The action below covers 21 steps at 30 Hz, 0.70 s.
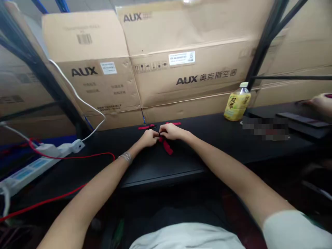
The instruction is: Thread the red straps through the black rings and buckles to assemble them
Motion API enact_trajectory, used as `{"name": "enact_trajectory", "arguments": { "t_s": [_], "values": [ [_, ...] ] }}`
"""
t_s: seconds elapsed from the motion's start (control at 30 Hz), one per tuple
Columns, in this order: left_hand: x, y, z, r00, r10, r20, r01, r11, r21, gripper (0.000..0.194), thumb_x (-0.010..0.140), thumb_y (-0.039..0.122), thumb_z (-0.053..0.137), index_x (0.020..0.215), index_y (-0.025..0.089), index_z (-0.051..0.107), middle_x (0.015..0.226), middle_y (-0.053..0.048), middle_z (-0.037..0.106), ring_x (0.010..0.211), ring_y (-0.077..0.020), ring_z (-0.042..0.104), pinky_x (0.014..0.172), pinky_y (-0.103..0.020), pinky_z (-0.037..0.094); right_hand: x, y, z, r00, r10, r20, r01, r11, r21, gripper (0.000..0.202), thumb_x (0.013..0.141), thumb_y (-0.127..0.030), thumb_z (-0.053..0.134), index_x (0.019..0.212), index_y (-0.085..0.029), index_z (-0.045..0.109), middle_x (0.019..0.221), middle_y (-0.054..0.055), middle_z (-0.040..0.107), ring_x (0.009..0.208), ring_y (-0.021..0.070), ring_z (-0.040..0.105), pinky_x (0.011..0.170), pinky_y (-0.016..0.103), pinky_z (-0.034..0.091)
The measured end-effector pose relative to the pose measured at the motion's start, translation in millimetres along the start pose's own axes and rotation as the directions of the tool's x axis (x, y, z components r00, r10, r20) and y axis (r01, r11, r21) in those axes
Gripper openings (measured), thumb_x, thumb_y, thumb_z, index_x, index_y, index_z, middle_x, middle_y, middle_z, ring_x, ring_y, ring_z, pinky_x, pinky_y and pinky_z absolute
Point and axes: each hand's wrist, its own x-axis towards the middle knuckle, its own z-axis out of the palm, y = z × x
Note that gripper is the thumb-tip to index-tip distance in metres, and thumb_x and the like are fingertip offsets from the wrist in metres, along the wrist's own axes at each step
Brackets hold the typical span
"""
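Observation:
My left hand [149, 138] and my right hand [171, 131] meet over the dark tabletop [160, 169], fingers pinched together. Between them is a red strap [167, 147] with a small dark part at its upper end. Its loose end hangs toward me and rests on the surface. The fingers partly hide the dark part, so its kind is unclear. Just beyond my left hand lies another red strap [144, 128] with a black piece at one end. A further red strip [176, 123] shows behind my right hand.
Cardboard boxes [160, 81] stand along the back. A yellow-labelled bottle [236, 105] is at the right, near another person's hand [323, 103]. On the left lie a white power strip [31, 173] and a red cable [52, 200]. Dark metal posts [261, 45] rise behind the table.

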Motion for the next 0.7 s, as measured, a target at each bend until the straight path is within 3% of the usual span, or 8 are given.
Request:
{"name": "enact_trajectory", "arguments": {
  "t_s": [0.27, 0.47, 0.7],
  "values": [
    [1, -2, 1.0, 1.0, -0.001, 0.003, 0.001, 1.0, 0.003, 0.02, 0.073, 0.019, 0.055, 0.07, 0.012, 0.073, 0.052, 0.001, 0.057, 0.056, -0.0126, 0.049, 0.052, -0.023, 0.033, 0, 0, 0, 1.0, -0.021, -0.005, 0.021, 1.0, -0.001, 0.015, 0.082, -0.009, 0.058, 0.09, -0.011, 0.07, 0.087, 0.008, 0.072, 0.075, 0.0124, 0.061, 0.066, 0.02, 0.039],
    [1, 5, 0.7, 0.997, -0.082, 0.015, 0.083, 0.976, -0.201, 0.019, 0.075, 0.015, 0.05, 0.066, 0.012, 0.066, 0.049, 0.001, 0.059, 0.047, -0.0115, 0.054, 0.049, -0.021, 0.039, 2, 4, 0, 0.964, -0.06, -0.261, 0.114, 0.973, 0.199, 0.018, 0.081, -0.006, 0.054, 0.088, -0.012, 0.069, 0.081, 0.003, 0.071, 0.071, 0.0092, 0.06, 0.068, 0.018, 0.042],
    [0, 8, -1.4, 0.991, -0.123, 0.05, 0.132, 0.944, -0.303, 0.02, 0.076, 0.01, 0.052, 0.059, 0.013, 0.061, 0.049, 0.0, 0.061, 0.045, -0.0113, 0.059, 0.049, -0.02, 0.045, 1, 2, 1, 0.949, -0.073, -0.305, 0.138, 0.97, 0.198, 0.016, 0.082, -0.011, 0.054, 0.087, -0.012, 0.069, 0.084, 0.004, 0.071, 0.076, 0.0106, 0.061, 0.073, 0.02, 0.043]
  ]
}}
